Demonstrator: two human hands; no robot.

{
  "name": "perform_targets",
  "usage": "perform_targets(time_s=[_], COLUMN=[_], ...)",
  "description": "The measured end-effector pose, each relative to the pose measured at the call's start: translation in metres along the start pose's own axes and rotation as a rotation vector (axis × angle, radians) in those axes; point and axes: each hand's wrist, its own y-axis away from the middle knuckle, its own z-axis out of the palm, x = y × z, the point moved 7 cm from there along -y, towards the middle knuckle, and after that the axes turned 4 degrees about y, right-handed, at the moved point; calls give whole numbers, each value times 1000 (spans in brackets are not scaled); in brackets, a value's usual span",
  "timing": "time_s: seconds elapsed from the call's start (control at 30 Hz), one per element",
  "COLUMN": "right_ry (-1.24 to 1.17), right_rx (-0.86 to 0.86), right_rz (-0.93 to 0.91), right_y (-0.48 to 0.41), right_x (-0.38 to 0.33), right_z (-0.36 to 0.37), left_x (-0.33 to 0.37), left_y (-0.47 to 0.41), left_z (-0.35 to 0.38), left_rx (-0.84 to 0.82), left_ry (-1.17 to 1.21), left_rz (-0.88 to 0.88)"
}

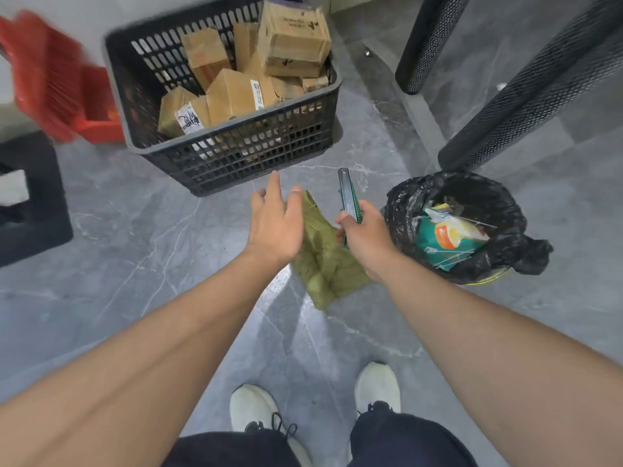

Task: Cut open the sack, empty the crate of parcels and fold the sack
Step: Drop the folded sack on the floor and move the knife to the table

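Note:
A crumpled green sack (323, 261) lies on the grey floor between my hands. My left hand (274, 224) hovers over its left edge with the fingers spread and nothing in it. My right hand (365, 235) grips a green utility knife (349, 195) that points up and away from me, just right of the sack. Beyond the hands stands a dark plastic crate (236, 153) holding several cardboard parcels (232, 92), the largest one (293, 38) on top at the back right.
A bin lined with a black bag (455, 227) holds rubbish, right of my right hand. Black mesh chair legs (526, 99) rise at the upper right. A red broom and dustpan (64, 85) stand left of the crate. A black object (30, 197) sits at the far left. My white shoes (256, 409) are below.

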Motion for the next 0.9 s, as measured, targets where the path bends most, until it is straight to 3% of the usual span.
perform_targets(time_s=[0.23,0.57,0.67,0.9], right_ry=[-119,-226,-195,80], right_rx=[72,83,97,300], right_rz=[6,-146,-193,-295], right_y=[101,219,244,281], right_x=[-104,-284,-333,-427], right_z=[-35,-89,-113,-197], left_x=[90,246,290,391], left_y=[84,182,199,228], left_z=[-65,-167,-184,-202], left_rx=[-14,36,46,25], left_ry=[2,-44,-53,-36], left_rz=[24,183,217,336])
